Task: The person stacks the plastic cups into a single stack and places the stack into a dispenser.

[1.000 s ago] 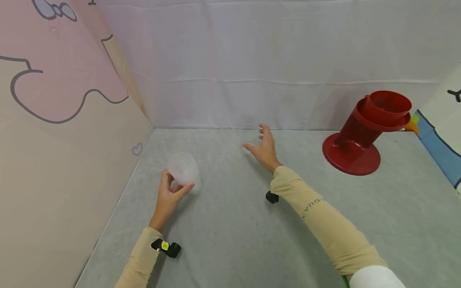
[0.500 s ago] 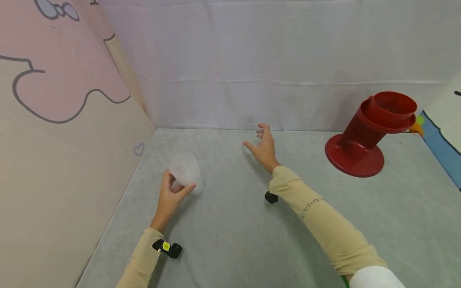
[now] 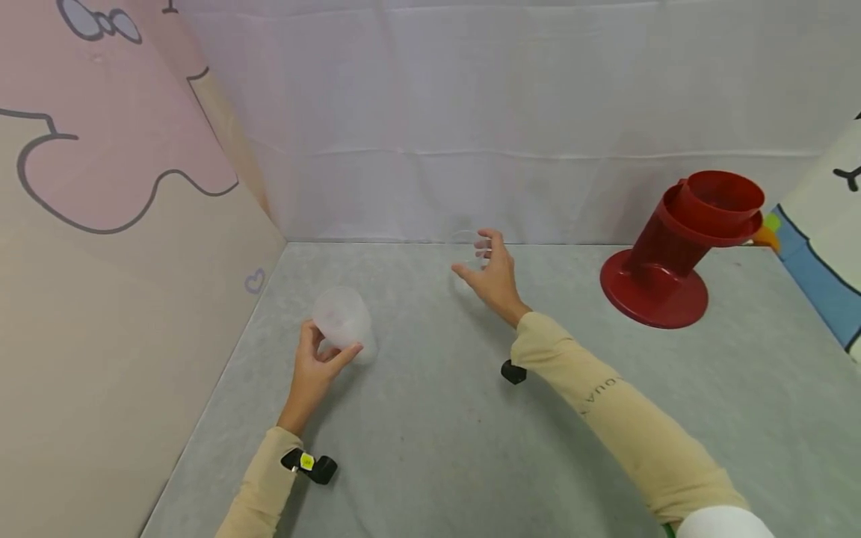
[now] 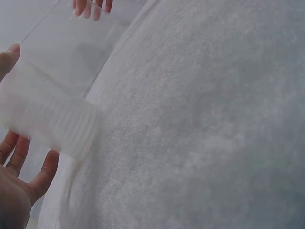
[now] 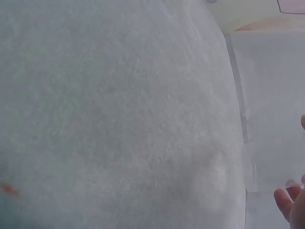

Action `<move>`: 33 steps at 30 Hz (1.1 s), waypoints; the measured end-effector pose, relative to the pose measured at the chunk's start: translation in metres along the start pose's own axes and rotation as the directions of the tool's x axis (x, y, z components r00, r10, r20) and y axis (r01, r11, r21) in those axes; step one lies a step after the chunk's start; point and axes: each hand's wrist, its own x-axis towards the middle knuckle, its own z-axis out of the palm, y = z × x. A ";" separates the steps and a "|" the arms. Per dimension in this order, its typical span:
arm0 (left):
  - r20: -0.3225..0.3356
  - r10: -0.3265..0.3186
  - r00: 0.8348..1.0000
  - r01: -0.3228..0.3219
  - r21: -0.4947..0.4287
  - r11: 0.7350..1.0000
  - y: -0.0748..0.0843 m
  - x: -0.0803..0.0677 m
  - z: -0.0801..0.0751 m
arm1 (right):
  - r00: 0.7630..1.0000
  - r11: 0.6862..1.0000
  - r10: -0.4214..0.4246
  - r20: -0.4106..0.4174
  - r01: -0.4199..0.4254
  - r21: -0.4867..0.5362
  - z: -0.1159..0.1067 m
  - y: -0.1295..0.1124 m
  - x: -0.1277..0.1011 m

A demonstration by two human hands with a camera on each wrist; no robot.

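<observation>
In the head view my left hand (image 3: pixel 316 370) grips a stack of translucent white plastic cups (image 3: pixel 343 317), thumb on one side and fingers on the other. The stack stands tilted over the table; its ribbed, nested rims (image 4: pixel 78 126) show in the left wrist view. Further back, my right hand (image 3: pixel 494 276) holds a clear plastic cup (image 3: pixel 463 250) between thumb and curled fingers, and some fingertips show through it. The cup is so transparent that its outline is faint. Only a few fingers (image 5: pixel 284 202) of the right hand appear in the right wrist view.
A red cylinder on a round flanged base (image 3: pixel 655 291) stands at the right, with a red cup (image 3: pixel 723 194) set in its top. Grey cloth covers the table (image 3: pixel 430 448). A white sheet (image 3: pixel 430 112) hangs behind, and a printed cloth (image 3: pixel 121 299) borders the left.
The clear cup's outline shows a little more to the left of the right-hand fingers. The right forearm has shifted slightly right. The left hand and its stack are nearly still.
</observation>
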 end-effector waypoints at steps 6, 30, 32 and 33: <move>0.009 -0.019 1.000 0.019 -0.005 1.000 0.003 0.000 0.000 | 1.000 1.000 0.000 0.008 0.000 0.000 -0.008 -0.003 -0.004; 0.008 -0.014 1.000 0.014 0.012 1.000 0.005 -0.001 0.000 | 0.996 0.998 -0.063 0.058 0.062 0.014 -0.018 -0.038 -0.023; 0.009 -0.018 1.000 0.018 0.008 1.000 0.006 -0.002 0.000 | 0.995 0.997 -0.076 0.065 0.075 0.019 -0.018 -0.042 -0.025; 0.009 -0.019 1.000 0.019 0.006 1.000 0.006 -0.002 0.000 | 0.994 0.996 -0.082 0.070 0.081 0.022 -0.018 -0.045 -0.025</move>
